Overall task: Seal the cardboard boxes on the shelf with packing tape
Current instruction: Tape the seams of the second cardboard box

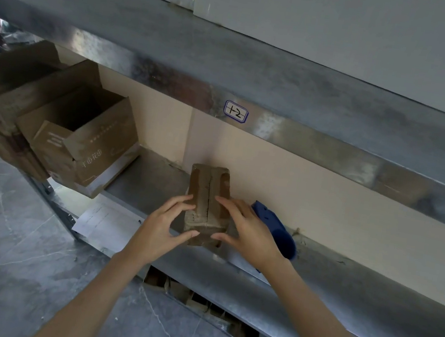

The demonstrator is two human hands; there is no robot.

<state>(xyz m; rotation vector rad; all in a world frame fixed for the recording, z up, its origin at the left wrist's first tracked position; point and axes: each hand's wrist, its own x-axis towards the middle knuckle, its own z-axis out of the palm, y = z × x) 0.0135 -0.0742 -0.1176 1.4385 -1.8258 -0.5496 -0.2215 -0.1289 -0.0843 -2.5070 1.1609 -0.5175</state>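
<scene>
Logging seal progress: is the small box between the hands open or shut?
Shut. The small box has its top flaps folded flat, meeting at a centre seam. Tape over the seam: cannot tell.

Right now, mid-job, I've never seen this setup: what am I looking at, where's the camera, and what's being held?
No machine here: a person works bare-handed, and the single picture comes from a camera on their head, looking down. The left hand and right hand hold a small cardboard box on the metal shelf, fingers on its top flaps, thumbs on its near face. A blue tape dispenser lies behind the right hand. Open cardboard boxes sit at the left, a sheet of paper near the shelf's front edge.
</scene>
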